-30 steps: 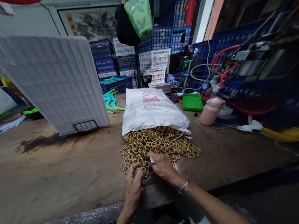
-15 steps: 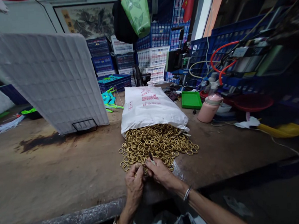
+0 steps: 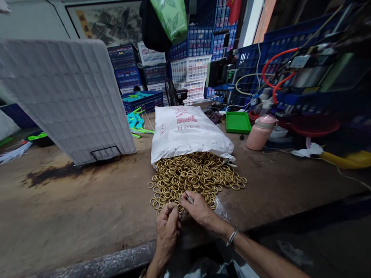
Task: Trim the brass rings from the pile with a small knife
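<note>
Many brass-coloured rings spill from the mouth of a white printed sack onto the table. My left hand is at the near edge of the ring pile, its fingers closed in a pinch; what lies between them is too small to make out. Close beside it, nearly touching, my right hand is closed around a small slim tool with a metallic look. Its kind is not clear, since the fingers cover most of it.
A tall white ribbed panel stands on the wooden table at the left, on a black wire stand. To the right are a green tray, a pink bottle and a yellow scoop. Stacked crates fill the back.
My right hand has turned slightly, and the slim tool's dark end no longer points up above the fingers. My left hand has rolled a little, its fingers still pinched.
</note>
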`<state>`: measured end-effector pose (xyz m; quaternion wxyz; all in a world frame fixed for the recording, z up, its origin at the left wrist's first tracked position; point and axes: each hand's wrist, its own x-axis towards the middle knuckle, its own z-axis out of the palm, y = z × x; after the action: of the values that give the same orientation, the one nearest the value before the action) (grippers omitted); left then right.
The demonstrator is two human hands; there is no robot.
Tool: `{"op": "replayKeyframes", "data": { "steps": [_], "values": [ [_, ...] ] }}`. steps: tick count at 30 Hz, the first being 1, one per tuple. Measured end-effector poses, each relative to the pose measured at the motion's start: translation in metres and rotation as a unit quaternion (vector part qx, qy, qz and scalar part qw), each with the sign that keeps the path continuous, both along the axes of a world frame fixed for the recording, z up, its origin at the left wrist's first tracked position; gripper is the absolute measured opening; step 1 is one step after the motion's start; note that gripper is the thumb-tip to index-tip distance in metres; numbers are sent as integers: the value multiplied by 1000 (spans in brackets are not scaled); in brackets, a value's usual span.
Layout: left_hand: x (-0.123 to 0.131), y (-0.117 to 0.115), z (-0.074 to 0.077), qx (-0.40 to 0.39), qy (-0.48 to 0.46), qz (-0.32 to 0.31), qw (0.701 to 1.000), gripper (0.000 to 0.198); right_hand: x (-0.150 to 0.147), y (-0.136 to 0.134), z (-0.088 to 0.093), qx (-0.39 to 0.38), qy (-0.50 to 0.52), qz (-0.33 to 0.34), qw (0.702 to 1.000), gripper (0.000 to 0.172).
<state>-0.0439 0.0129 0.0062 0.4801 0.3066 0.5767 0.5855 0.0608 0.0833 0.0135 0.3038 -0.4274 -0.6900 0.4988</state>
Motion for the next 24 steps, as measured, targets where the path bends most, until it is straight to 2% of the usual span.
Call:
{"op": "replayKeyframes", "data": {
  "steps": [5,9,13,18,22,24],
  "values": [
    [-1,-3,0,-17,-80,-30,996,32,-1,-4,1,53,-25,5,998,24],
    [-1,-4,3,-20,-130,-50,990,33,0,-6,4,56,-30,18,998,21],
    [-2,-5,4,-16,-147,-65,987,32,1,-7,8,46,-30,31,998,19],
    [-1,-7,1,-4,-150,-68,986,31,3,-7,9,38,-17,40,998,24],
    [0,-7,2,-1,-132,-54,990,33,8,-9,7,125,-113,-1,986,19],
    [1,-7,4,-6,-127,-46,991,34,11,-11,5,167,-171,17,971,13]
  ]
}}
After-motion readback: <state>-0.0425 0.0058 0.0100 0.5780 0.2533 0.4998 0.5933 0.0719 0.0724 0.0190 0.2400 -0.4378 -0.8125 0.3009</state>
